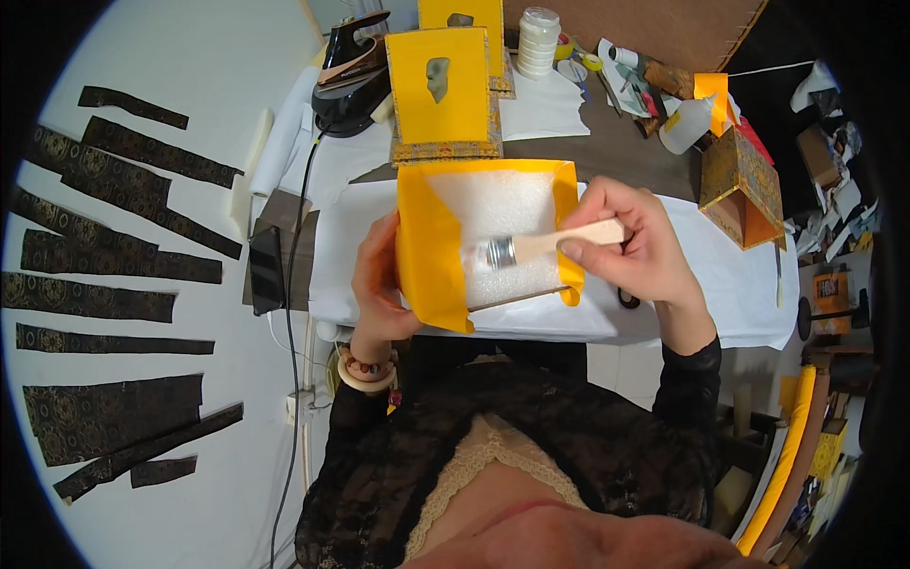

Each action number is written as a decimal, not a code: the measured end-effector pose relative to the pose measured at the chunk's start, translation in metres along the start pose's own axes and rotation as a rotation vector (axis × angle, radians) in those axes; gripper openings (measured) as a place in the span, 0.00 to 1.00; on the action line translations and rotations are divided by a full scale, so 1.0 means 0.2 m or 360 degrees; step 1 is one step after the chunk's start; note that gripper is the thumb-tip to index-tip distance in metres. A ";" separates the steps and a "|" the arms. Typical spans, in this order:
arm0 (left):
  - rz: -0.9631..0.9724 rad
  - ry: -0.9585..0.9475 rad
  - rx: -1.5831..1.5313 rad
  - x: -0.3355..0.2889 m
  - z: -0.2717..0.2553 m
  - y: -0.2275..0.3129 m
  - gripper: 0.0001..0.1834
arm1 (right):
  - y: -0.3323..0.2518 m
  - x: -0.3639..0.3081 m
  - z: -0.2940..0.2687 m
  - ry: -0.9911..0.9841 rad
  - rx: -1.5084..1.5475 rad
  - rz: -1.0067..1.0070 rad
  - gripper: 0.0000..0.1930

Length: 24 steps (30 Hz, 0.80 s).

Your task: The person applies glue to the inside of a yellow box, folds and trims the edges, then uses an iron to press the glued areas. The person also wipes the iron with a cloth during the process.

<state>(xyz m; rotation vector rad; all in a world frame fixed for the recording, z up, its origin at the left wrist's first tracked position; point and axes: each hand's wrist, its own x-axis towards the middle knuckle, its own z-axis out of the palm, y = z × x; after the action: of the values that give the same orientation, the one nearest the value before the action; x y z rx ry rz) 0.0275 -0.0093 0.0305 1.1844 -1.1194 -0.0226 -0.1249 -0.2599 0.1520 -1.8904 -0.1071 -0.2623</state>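
My left hand (377,278) grips the left side of a yellow-covered box (427,237), which is tilted so that its white padded inside faces me. Loose yellow flaps of the covering stick out past its edges. In my right hand (633,237) is a flat brush (555,241) with a pale wooden handle and a metal band, pinched between thumb and fingers. The bristles point left over the white lining (502,199); whether they touch it I cannot tell.
Behind the box stand yellow panels with patterned edges (441,85), a black iron (355,57) and a white jar (538,43). On the right are a squeeze bottle (686,126) and a patterned open box (742,190). Dark patterned fabric strips (123,256) hang on the left wall.
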 end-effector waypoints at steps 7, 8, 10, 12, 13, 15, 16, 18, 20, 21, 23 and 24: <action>0.0014 0.0008 -0.0020 0.00 0.01 0.02 0.52 | -0.01 -0.02 0.02 -0.0048 -0.0076 -0.0051 0.07; 0.0024 0.0005 -0.0011 0.00 0.02 0.02 0.52 | -0.02 -0.03 0.02 -0.0067 -0.0073 -0.0056 0.07; 0.0033 0.0009 -0.0020 0.00 0.02 0.02 0.53 | -0.02 -0.03 0.01 -0.0106 -0.0067 -0.0066 0.07; 0.0030 0.0029 -0.0043 0.00 0.03 0.02 0.53 | -0.02 -0.04 0.01 -0.0108 -0.0046 -0.0076 0.07; 0.0021 0.0063 -0.0058 0.00 0.03 0.02 0.53 | -0.02 -0.05 0.01 -0.0110 -0.0035 -0.0082 0.07; 0.0005 0.0134 -0.0096 0.00 0.04 0.02 0.53 | -0.01 -0.05 0.01 -0.0064 -0.0014 -0.0071 0.07; 0.0005 0.0144 -0.0079 -0.01 0.04 0.01 0.52 | 0.00 -0.05 0.02 -0.0041 -0.0003 -0.0066 0.07; 0.0001 0.0156 -0.0051 -0.01 0.04 0.00 0.52 | 0.01 -0.05 0.02 -0.0020 -0.0036 -0.0067 0.06; 0.0035 0.0059 -0.0046 -0.02 0.03 -0.02 0.51 | 0.03 -0.03 0.03 0.0035 -0.0039 -0.0087 0.06; 0.0051 0.0010 -0.0042 -0.03 0.03 -0.03 0.51 | 0.04 -0.02 0.04 0.0079 -0.0027 -0.0105 0.06; 0.0050 0.0009 -0.0008 -0.03 0.04 -0.02 0.51 | 0.04 -0.02 0.05 0.0074 0.0015 -0.0084 0.06; 0.0051 0.0011 0.0012 -0.03 0.04 -0.02 0.51 | 0.02 -0.02 0.05 0.0025 0.0044 -0.0044 0.06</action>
<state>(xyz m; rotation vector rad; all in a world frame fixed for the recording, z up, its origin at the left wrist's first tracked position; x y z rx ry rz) 0.0211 -0.0137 0.0230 1.1721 -1.1331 0.0107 -0.1269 -0.2520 0.1435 -1.8599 -0.1257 -0.2931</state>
